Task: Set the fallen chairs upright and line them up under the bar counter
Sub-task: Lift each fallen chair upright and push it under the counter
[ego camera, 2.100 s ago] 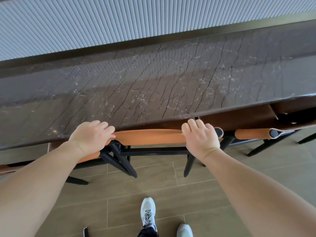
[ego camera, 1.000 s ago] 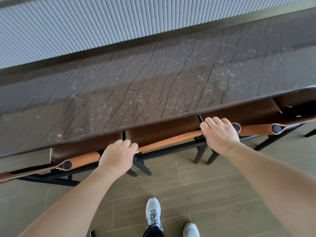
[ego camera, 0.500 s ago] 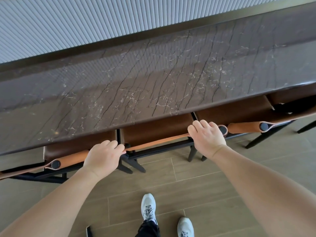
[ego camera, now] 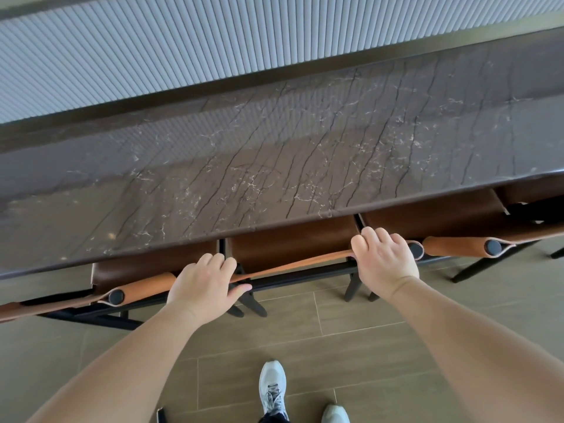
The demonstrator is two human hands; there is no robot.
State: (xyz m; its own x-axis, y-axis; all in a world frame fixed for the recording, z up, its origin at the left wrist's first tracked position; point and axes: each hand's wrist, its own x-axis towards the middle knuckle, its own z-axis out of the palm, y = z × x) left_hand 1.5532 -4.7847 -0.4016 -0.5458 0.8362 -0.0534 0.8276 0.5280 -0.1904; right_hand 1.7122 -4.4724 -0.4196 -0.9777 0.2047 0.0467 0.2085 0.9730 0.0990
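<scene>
The middle chair stands upright with its brown leather seat tucked under the dark marble bar counter. Its tan backrest strap runs between my two hands. My left hand grips the left end of that backrest and my right hand grips the right end. A matching chair stands upright to the left, another chair to the right, both with seats under the counter edge. Black metal legs show below the seats.
A ribbed grey wall rises behind the counter. The floor is brown wood-look tile. My shoes stand just behind the middle chair. A further chair's frame shows at the far right edge.
The middle chair has slid forward, so its seat now sits under the counter in line with its neighbours. Both hands stayed on its backrest and followed it.
</scene>
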